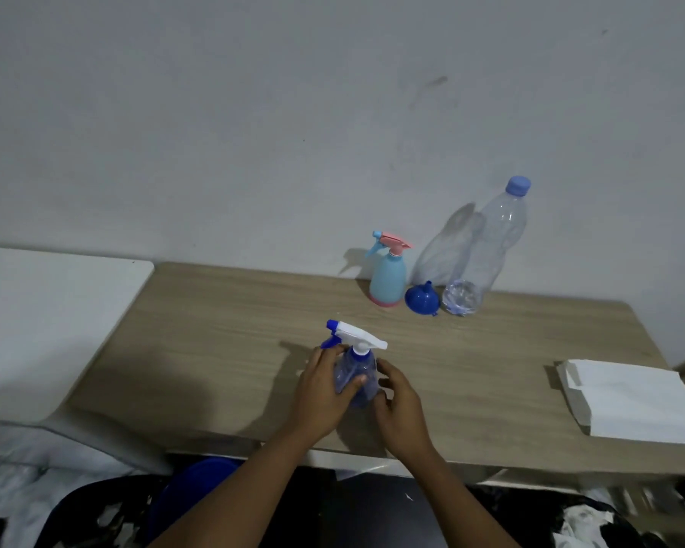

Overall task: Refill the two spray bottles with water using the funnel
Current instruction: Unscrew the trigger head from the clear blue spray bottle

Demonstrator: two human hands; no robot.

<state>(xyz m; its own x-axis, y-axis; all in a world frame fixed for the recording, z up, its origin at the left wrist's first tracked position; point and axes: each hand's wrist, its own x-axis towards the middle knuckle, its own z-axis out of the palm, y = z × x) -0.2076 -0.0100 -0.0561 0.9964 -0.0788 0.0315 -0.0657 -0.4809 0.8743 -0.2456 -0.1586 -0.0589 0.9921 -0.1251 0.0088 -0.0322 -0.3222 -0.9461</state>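
A translucent blue spray bottle with a white and blue trigger head stands near the front of the wooden table. My left hand grips its body from the left, thumb across the front. My right hand sits at the bottle's right side, fingers loosely curled and touching it. At the back stand a light blue spray bottle with a pink trigger, a blue funnel lying mouth down, and a large clear water bottle with a blue cap.
A folded white paper or cloth lies at the table's right front. A white surface adjoins the table on the left. The grey wall rises right behind the bottles. A blue object sits below the table's front edge.
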